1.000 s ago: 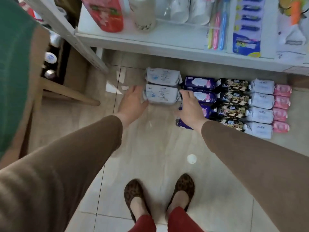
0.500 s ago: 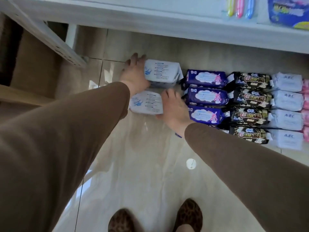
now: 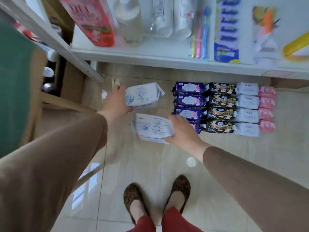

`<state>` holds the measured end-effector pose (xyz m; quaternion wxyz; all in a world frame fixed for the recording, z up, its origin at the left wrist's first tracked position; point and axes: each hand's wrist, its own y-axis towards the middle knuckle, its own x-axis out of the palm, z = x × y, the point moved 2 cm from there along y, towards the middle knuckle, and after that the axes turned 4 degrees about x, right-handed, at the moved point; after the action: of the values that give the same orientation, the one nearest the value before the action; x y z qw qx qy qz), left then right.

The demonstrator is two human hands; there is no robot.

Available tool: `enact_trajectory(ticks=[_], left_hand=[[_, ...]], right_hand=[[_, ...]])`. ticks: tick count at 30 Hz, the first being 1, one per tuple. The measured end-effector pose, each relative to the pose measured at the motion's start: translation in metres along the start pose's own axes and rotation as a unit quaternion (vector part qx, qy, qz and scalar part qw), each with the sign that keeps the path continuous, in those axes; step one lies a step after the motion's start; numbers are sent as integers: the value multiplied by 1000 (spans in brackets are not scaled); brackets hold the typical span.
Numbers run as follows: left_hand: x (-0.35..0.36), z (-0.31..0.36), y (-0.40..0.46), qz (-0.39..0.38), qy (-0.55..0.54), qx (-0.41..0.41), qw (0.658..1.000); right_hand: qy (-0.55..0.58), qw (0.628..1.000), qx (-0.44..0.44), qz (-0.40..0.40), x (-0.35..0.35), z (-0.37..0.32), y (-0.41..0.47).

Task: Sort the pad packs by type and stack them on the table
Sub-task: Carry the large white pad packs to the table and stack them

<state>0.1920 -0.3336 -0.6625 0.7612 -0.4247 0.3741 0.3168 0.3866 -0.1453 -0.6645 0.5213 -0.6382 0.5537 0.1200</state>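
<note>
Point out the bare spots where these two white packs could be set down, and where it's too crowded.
Bare floor lies between the shoes and the purple packs, and left of those under each held white pack. Crowded: the rows from purple through black packs to pink packs, and the shelf.

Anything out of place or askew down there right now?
Yes: the two white packs, one in the left hand and one in the right hand, sit tilted and apart from the tidy columns of purple packs and black packs.
</note>
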Motion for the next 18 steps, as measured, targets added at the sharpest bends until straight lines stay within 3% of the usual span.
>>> enact_trajectory(ticks=[9, 18], left_hand=[[-249, 94, -181, 25, -38, 4, 999], [-462, 195, -266, 88, -16, 117, 989]], right_hand=[[32, 998, 49, 23, -267, -74, -206], [13, 993, 23, 118, -499, -135, -325]])
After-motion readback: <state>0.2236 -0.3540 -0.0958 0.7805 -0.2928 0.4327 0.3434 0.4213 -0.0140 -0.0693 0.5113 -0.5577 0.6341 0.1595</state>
